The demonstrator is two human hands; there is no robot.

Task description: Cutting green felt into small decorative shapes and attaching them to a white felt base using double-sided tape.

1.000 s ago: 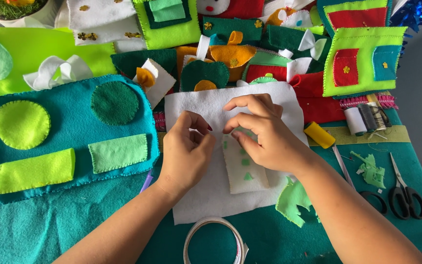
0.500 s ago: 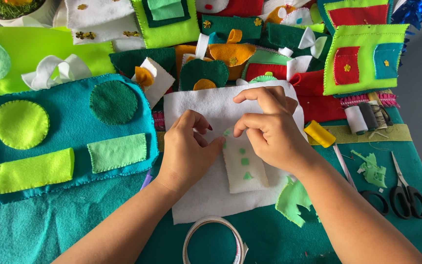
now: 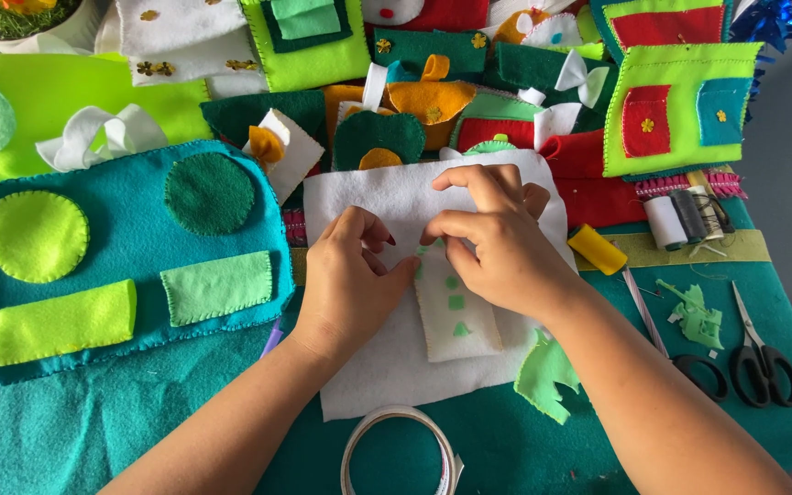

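We log the surface (image 3: pixel 66 440) first: it is covered by a teal felt cloth, and nearly every part of it is crowded with felt pieces; at the far right edge a strip of grey floor shows, and little else of the room is visible. Working left to right, we note one teal felt panel (image 3: pixel 130 257) carrying four sewn patches: two circles (one lime, one dark green) and two rectangles (one lime, one pale green). Just above it lies one white ribbon bow (image 3: pixel 98 133). At centre sits one white felt sheet (image 3: pixel 368 367), and on it one small cream felt strip (image 3: pixel 456 316) bearing small green shapes. The left hand (image 3: pixel 350 284) rests on the sheet with thumb and fingertips pinched narrow at the strip's upper left edge; the right hand (image 3: pixel 497 243) presses on the strip's top, fingers curled and nearly closed. Whether either of the hands holds a needle we cannot tell. Below the sheet lies one roll of clear tape (image 3: pixel 401 454), partly cut off by the frame. Right of the strip we count one pale green felt cut-out (image 3: pixel 547 376), one yellow felt roll (image 3: pixel 598 249), three thread spools (image 3: pixel 689 218) side by side, one scrap of green felt (image 3: pixel 698 316), and two pairs of black-handled scissors (image 3: pixel 758 353).
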